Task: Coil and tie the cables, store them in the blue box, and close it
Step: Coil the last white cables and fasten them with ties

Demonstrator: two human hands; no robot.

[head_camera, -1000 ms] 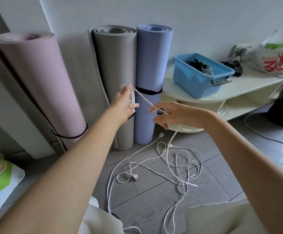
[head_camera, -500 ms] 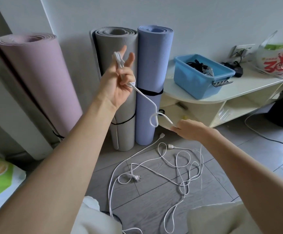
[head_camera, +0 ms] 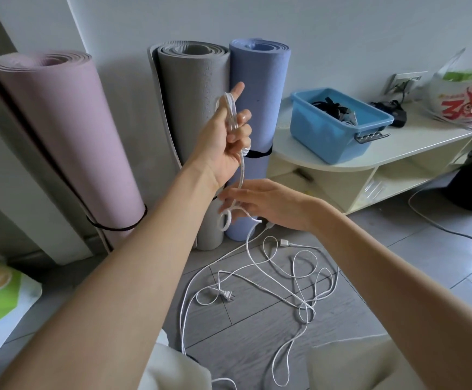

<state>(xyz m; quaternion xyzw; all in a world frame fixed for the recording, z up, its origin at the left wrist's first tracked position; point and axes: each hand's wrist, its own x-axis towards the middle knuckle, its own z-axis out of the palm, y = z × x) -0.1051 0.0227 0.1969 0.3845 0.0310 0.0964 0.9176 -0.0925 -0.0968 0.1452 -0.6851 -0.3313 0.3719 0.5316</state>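
Yoga mats point(head_camera: 198, 108): 3 foam rolls upright behind the raised grip; pink, grey, blue-violet; matte, dimpled; black straps round them.
Shelf unit point(head_camera: 370, 153): cream laminate, rounded end, to the right of the grip & lower.
Blue box point(head_camera: 339, 128): rigid plastic tub on the shelf top, well apart from both hands; open, no lid seen; dark items inside; grey handle on near end.
White cable point(head_camera: 257, 266): thin, round, smooth; most lies loose on grey floor tiles below the grip, loops crossing; 2-pin plug point(head_camera: 227, 294) & small connector point(head_camera: 285, 242) among them.
Left hand point(head_camera: 226, 142): raised, fingers curled round a few turns of cable, index finger straight up.
Right hand point(head_camera: 260, 204): just below the left, fingers loosely curved, feeding the strand; firm grip or not – cannot tell.
Kink point(head_camera: 225, 220): small twisted loop hanging under right hand.
Risk 1: kink gets wound in → lumpy coil; cause = twist in the strand.
Risk 2: floor loops snag/knot as slack is pulled up; plug may catch.
Risk 3: turns slip off left fingers; cause = smooth jacket, few turns held.
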